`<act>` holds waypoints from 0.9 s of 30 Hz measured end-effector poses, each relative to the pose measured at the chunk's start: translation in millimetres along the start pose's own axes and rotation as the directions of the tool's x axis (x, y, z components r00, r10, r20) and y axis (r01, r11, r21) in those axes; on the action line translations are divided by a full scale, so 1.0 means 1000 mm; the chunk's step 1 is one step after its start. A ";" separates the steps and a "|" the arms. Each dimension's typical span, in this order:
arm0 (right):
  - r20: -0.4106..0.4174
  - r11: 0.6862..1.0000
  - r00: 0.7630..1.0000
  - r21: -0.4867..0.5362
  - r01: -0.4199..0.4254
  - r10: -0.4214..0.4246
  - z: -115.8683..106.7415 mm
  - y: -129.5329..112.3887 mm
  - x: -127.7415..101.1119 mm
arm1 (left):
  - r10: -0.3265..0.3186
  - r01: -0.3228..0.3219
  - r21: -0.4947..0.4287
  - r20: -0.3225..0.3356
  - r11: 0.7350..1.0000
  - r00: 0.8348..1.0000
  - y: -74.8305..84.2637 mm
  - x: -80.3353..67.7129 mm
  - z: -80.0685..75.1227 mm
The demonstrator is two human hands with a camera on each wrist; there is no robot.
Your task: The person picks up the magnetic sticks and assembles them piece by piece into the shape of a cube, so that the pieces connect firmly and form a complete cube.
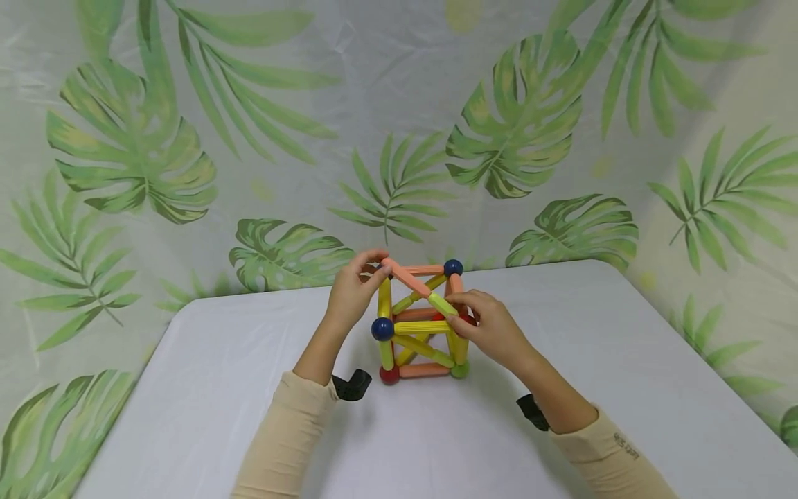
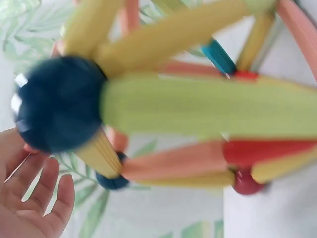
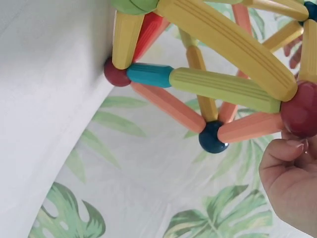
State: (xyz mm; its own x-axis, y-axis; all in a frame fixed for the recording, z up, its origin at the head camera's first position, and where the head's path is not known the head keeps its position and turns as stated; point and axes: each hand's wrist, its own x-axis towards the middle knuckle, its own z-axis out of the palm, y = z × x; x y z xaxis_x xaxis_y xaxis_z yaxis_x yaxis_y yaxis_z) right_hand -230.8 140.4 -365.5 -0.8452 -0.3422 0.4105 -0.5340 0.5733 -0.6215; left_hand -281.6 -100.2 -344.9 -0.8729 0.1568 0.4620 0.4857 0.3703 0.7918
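Observation:
A cube-like frame of coloured magnetic rods and balls stands on the table. Across its top runs a diagonal made of an orange rod [image 1: 408, 278] joined end to end with a light green rod [image 1: 441, 305]. My left hand [image 1: 352, 287] pinches the orange rod's far end at the back left corner. At the front right corner, my right hand [image 1: 495, 329] holds the light green rod's end between thumb and fingers, right by a dark red ball [image 3: 301, 110]. A blue ball [image 1: 382, 329] forms the front left top corner; another blue ball [image 1: 453, 267] sits at the back right.
The white table [image 1: 249, 416] carries the frame near its back edge. Behind hangs a leaf-patterned cloth [image 1: 399, 104]. Lower corners include a red ball [image 1: 389, 375] and a green ball [image 1: 459, 370]. A black strap piece [image 1: 352, 385] is on the left wrist.

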 end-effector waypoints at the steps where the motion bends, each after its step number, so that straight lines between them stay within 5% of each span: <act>1: -0.006 1.000 1.000 -0.005 -0.004 0.004 0.001 0.000 0.000 | -0.011 0.011 0.035 0.006 0.999 1.000 -0.003 0.001 0.000; 14: -0.042 0.998 0.999 -0.066 -0.024 0.021 0.007 -0.005 0.001 | -0.047 0.016 0.214 0.139 0.977 0.989 -0.023 0.012 0.004; 27: -0.013 0.996 0.996 0.036 -0.084 0.084 0.008 -0.005 0.003 | -0.093 0.054 0.239 0.157 0.970 0.983 -0.027 0.009 0.003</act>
State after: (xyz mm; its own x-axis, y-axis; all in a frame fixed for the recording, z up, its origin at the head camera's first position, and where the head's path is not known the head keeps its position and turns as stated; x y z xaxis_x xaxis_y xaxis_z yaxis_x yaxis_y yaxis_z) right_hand -230.9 130.9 -366.2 -0.8868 -0.2830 0.3654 -0.4618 0.5729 -0.6771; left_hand -302.6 -105.6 -363.4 -0.9110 0.2630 0.3178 0.4125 0.5862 0.6973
